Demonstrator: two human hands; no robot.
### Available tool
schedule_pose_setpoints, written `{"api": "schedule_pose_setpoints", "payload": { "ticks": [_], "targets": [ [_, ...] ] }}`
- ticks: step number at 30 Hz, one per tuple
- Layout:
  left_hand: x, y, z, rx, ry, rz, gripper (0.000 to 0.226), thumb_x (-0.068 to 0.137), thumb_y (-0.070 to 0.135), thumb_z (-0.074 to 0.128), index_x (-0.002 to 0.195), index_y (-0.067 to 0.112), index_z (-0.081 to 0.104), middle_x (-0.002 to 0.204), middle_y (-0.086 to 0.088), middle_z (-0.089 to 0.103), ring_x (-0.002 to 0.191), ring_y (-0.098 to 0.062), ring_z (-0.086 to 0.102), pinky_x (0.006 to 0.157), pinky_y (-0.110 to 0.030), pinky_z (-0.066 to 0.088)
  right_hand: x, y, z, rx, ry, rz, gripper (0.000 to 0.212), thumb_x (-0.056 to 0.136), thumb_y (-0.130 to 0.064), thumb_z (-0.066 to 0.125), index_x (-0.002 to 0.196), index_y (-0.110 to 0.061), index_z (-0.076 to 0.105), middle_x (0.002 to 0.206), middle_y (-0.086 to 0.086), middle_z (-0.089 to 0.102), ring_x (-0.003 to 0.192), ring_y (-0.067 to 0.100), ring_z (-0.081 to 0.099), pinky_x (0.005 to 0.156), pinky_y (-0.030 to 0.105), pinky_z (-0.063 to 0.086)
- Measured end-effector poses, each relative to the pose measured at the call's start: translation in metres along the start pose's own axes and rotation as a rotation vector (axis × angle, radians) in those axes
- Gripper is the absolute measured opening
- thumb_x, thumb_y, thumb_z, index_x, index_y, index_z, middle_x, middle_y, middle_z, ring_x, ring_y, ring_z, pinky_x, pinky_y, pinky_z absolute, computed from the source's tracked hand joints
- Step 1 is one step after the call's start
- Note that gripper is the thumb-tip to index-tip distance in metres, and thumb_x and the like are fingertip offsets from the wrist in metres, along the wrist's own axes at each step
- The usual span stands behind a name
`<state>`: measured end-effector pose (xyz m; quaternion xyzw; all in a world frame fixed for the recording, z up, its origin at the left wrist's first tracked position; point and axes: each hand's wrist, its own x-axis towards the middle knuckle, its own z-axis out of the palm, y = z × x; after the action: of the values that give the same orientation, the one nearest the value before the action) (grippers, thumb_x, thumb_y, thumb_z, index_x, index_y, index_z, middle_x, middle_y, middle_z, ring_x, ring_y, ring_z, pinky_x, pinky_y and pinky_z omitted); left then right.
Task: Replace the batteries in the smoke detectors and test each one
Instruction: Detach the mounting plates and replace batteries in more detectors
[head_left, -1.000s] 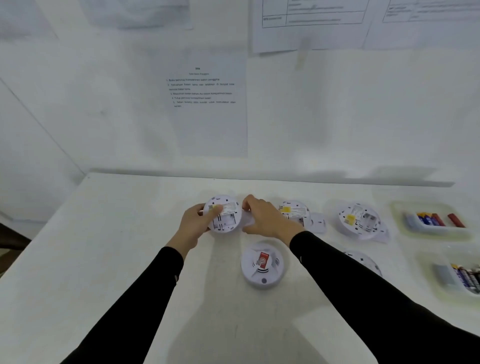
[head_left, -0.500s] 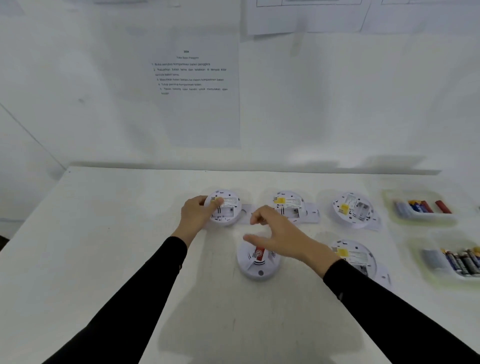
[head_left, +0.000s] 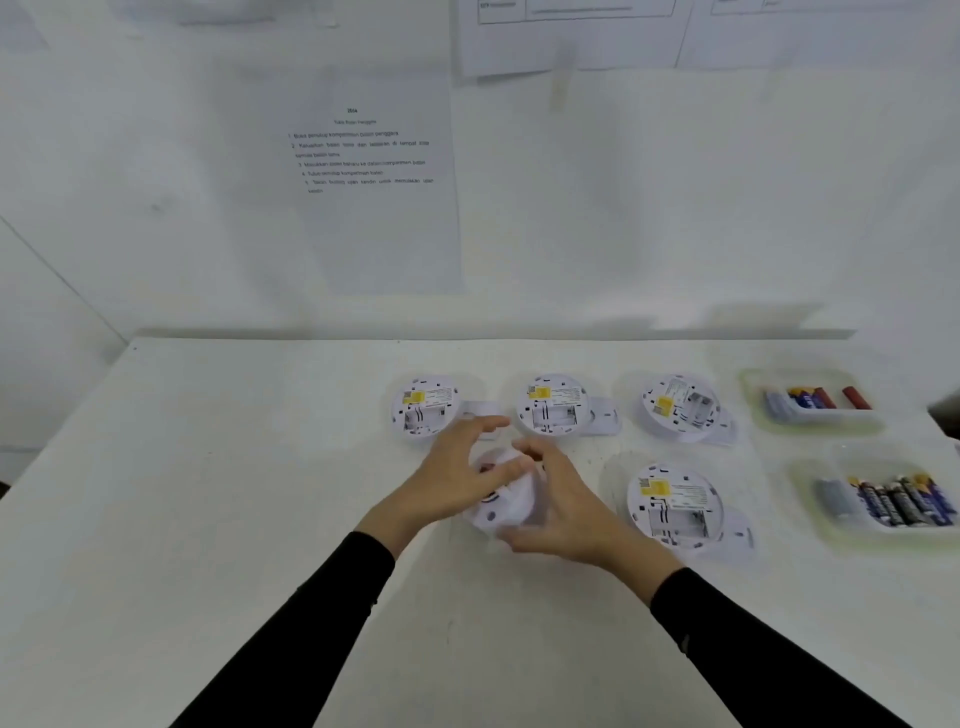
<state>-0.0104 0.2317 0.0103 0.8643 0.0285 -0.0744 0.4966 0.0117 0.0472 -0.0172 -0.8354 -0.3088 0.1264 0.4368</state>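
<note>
Detector (head_left: 511, 506) gripped between left hand (head_left: 452, 483) and right hand (head_left: 571, 504).

Bright, even light; soft shadows, motion-blurred hands (head_left: 457, 483), wide-angle bending at edges.

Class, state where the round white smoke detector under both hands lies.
Head view: the round white smoke detector sits mid-table, held between the left hand and right hand, just in front of the back row's two leftmost detectors.
</note>
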Motion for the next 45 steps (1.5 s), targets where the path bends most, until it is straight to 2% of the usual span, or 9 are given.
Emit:
{"api": "schedule_pose_setpoints", "payload": {
  "ticks": [5, 8, 12, 17, 22, 29, 35, 41, 45],
  "targets": [
    [-0.005, 0.03, 0.02, -0.372, -0.073, -0.037, 0.07, 0.075, 0.07, 0.067, 0.136, 0.041, 0.048, 0.134, 0.021, 0.055, 0.124, 0.003, 0.053, 0.102, -0.026, 0.045, -0.006, -0.027, -0.029, 0.035, 0.088, -0.113, 0.084, 0.064, -0.021, 0.084, 0.13, -0.031, 0.032, 0.129, -0.023, 0.036, 0.121, 0.009, 0.04, 0.101, 0.025, 0.039],
    [-0.002, 0.042, 0.035, -0.76, -0.129, -0.066, 0.073, 0.086, 0.068, 0.057, 0.142, 0.022, 0.049, 0.143, -0.003, 0.056, 0.133, -0.018, 0.051, 0.114, -0.044, 0.037, -0.016, -0.038, -0.055, -0.009, 0.122, -0.14, 0.083, 0.064, -0.025, 0.083, 0.131, -0.028, 0.034, 0.126, -0.017, 0.039, 0.121, 0.01, 0.04, 0.103, 0.029, 0.039],
    [-0.004, 0.082, 0.056, -1.058, -0.157, -0.083, 0.061, 0.098, 0.057, 0.042, 0.135, 0.011, 0.057, 0.141, -0.017, 0.055, 0.132, -0.029, 0.052, 0.111, -0.046, 0.039, -0.034, -0.045, -0.085, 0.007, 0.167, -0.172, 0.082, 0.066, -0.023, 0.083, 0.131, -0.032, 0.034, 0.131, -0.019, 0.038, 0.126, 0.007, 0.04, 0.106, 0.031, 0.038],
    [0.008, 0.11, 0.086, -1.307, -0.156, -0.164, 0.068, 0.094, 0.061, 0.048, 0.137, 0.009, 0.054, 0.136, -0.02, 0.057, 0.125, -0.035, 0.055, 0.107, -0.053, 0.043, -0.059, -0.034, -0.123, -0.057, 0.302, -0.13, 0.069, 0.072, -0.05, 0.078, 0.131, -0.039, 0.044, 0.134, -0.028, 0.036, 0.132, -0.004, 0.03, 0.111, 0.028, 0.026],
    [0.019, 0.141, 0.114, -1.4, -0.155, -0.165, 0.051, 0.094, 0.058, 0.046, 0.117, 0.016, 0.063, 0.118, -0.018, 0.066, 0.104, -0.035, 0.066, 0.097, -0.052, 0.048, -0.077, -0.013, -0.152, -0.15, 0.379, -0.077, 0.065, 0.073, -0.061, 0.067, 0.131, -0.035, 0.05, 0.122, -0.015, 0.042, 0.119, -0.006, 0.033, 0.106, 0.034, 0.032],
    [0.03, 0.174, 0.146, -1.421, -0.225, -0.152, 0.047, 0.093, 0.052, 0.049, 0.121, 0.016, 0.06, 0.112, -0.015, 0.068, 0.1, -0.032, 0.067, 0.092, -0.048, 0.052, -0.091, 0.003, -0.197, -0.196, 0.369, -0.219, 0.066, 0.07, -0.051, 0.07, 0.126, -0.017, 0.056, 0.117, -0.012, 0.044, 0.111, -0.01, 0.037, 0.096, 0.033, 0.039],
    [0.036, 0.194, 0.17, -1.419, -0.31, -0.186, 0.052, 0.09, 0.052, 0.05, 0.125, 0.015, 0.057, 0.114, -0.016, 0.065, 0.097, -0.033, 0.068, 0.08, -0.046, 0.059, -0.1, 0.02, -0.23, -0.266, 0.322, -0.255, 0.067, 0.065, -0.052, 0.071, 0.12, -0.016, 0.06, 0.115, -0.011, 0.051, 0.107, 0.004, 0.046, 0.097, 0.035, 0.035],
    [0.048, 0.187, 0.194, -1.436, -0.264, -0.193, 0.067, 0.094, 0.059, 0.045, 0.132, 0.006, 0.057, 0.132, -0.021, 0.06, 0.118, -0.04, 0.058, 0.109, -0.055, 0.039, -0.119, 0.033, -0.248, -0.114, 0.394, -0.242, 0.061, 0.067, -0.034, 0.08, 0.121, -0.019, 0.057, 0.112, -0.007, 0.048, 0.107, 0.006, 0.048, 0.093, 0.013, 0.035],
    [0.051, 0.177, 0.197, -1.48, -0.185, -0.14, 0.055, 0.095, 0.056, 0.042, 0.121, 0.012, 0.06, 0.127, -0.02, 0.062, 0.117, -0.038, 0.059, 0.108, -0.052, 0.04, -0.148, 0.056, -0.244, -0.112, 0.305, -0.219, 0.061, 0.067, -0.032, 0.08, 0.121, -0.019, 0.055, 0.114, -0.002, 0.049, 0.107, 0.007, 0.048, 0.089, 0.011, 0.036]
  ]
}}
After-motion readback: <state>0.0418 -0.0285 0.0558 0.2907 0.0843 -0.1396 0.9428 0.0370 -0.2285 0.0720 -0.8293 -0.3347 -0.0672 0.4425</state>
